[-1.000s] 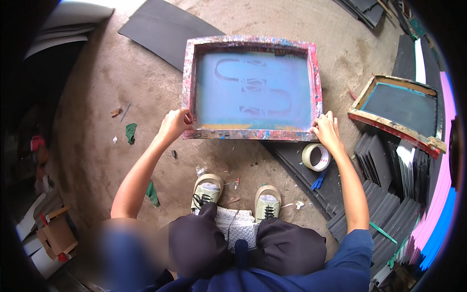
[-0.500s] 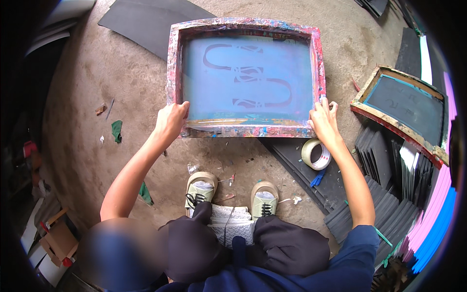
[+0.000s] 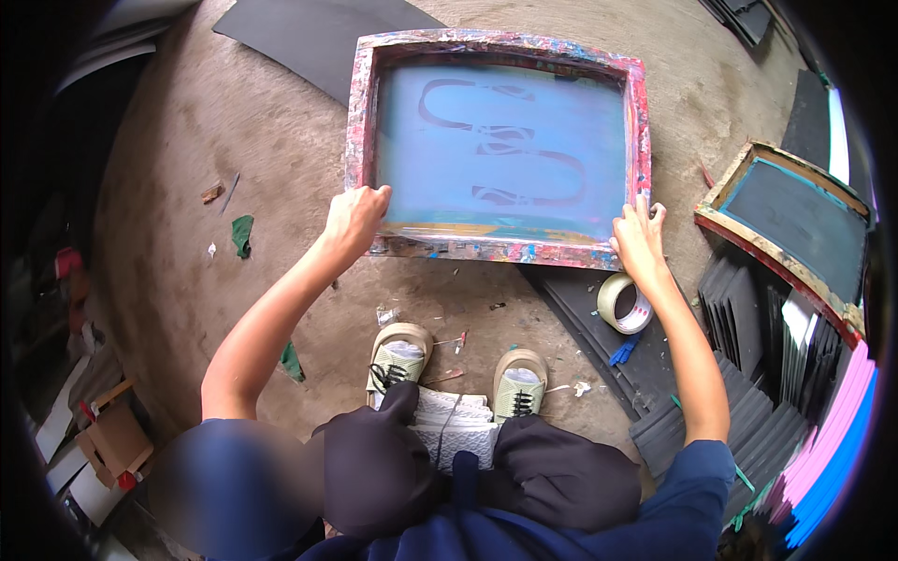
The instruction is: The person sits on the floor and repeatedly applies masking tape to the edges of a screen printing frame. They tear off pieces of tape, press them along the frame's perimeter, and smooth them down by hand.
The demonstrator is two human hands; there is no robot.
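Both my hands grip a paint-crusted screen printing frame (image 3: 510,248), held out ahead of me above the floor. Its blue mesh carries two darker curved outlines, like loops with small leaf-shaped ends. My left hand (image 3: 354,222) is closed round the left side near the front corner. On the opposite side, my right hand (image 3: 640,236) is closed round the rail near its front corner. A roll of clear tape (image 3: 608,309) lies on its side just below my right hand, on dark sheets (image 3: 599,327).
A second screen frame (image 3: 748,220) with dark mesh rests at the right on stacked black foam sheets (image 3: 734,309). Pink sheets (image 3: 828,439) and blue sheets (image 3: 832,491) stand nearby. A large black sheet (image 3: 309,37) lies far left. A cardboard box (image 3: 114,439) sits lower left; scraps litter the concrete.
The frame and both hands appear further right in the picture, and the surroundings have shifted rightward too. The frame is tilted slightly more, its right side lower. Both hands keep their grip.
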